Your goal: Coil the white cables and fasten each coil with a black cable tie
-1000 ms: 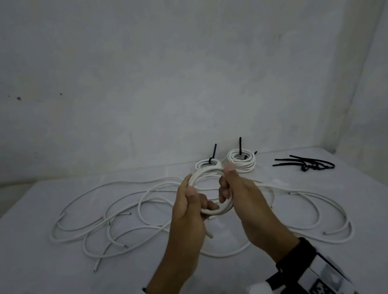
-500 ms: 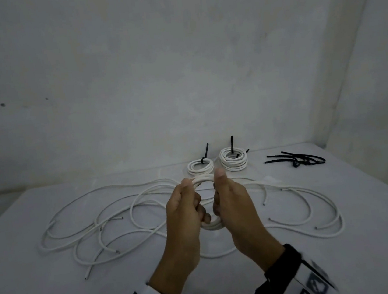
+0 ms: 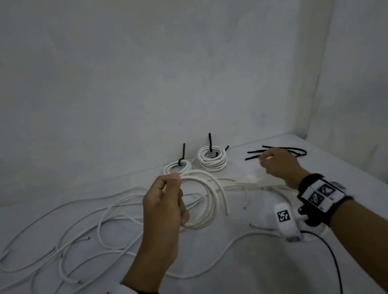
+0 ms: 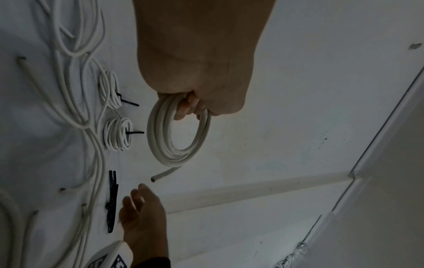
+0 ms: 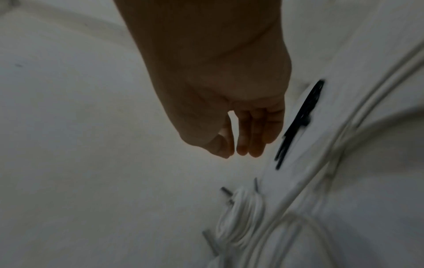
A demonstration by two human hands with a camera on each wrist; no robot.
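My left hand [image 3: 170, 198] holds a coil of white cable [image 3: 209, 201] above the table, thumb and fingers curled round its strands; the same coil [image 4: 179, 130] hangs from the fingers in the left wrist view, one loose end sticking out. My right hand [image 3: 276, 165] hovers with straight fingers just short of the pile of black cable ties [image 3: 293, 151] at the back right, holding nothing. In the right wrist view the fingers [image 5: 250, 134] are extended beside the black ties [image 5: 298, 123].
Two finished coils [image 3: 178, 167] [image 3: 212, 158] with black ties stand near the back wall. Several loose white cables [image 3: 76, 234] sprawl over the left and middle of the white table [image 3: 253, 281]. Walls close in behind and at right.
My right hand has let go of the coil and moved right and back toward the black ties. The left hand alone now holds the coil.
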